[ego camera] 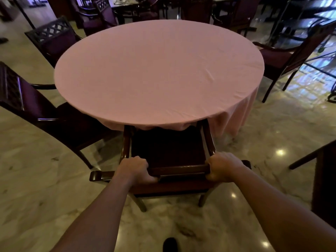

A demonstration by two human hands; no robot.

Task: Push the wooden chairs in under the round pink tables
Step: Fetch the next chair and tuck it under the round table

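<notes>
- Left hand (136, 169) and right hand (222, 166) both grip the top rail of the near chair (169, 151), one at each end. Fingers curled over the rail, wrapped tight round the wood. Symmetric hold is likely so the push goes straight and the chair doesn't yaw.
- The chair sits at the near edge of the round pink table (158, 70). Front of the seat and the armrest tips are already under the cloth overhang; back of the seat and the backrest are out.
- Armrests run up into the hanging tablecloth (234, 113), which is bunched where they meet it. Looks like the arms set the limit on how far in it goes; can't tell the clearance under the top.
- Judgement: mid-push, mostly in. Remaining travel looks short.
- Risk: arms snag the cloth and drag it off centre. Push low and level.
- Left chair (41, 113) is angled at the left edge of the table, seat only partly under. Right chair (283, 57) stands clear of the right edge, well out. Far-left chair (54, 37) is near the far-left edge. Those look not yet done.
- Floor (263, 142) is polished stone, so the legs should slide easily.
</notes>
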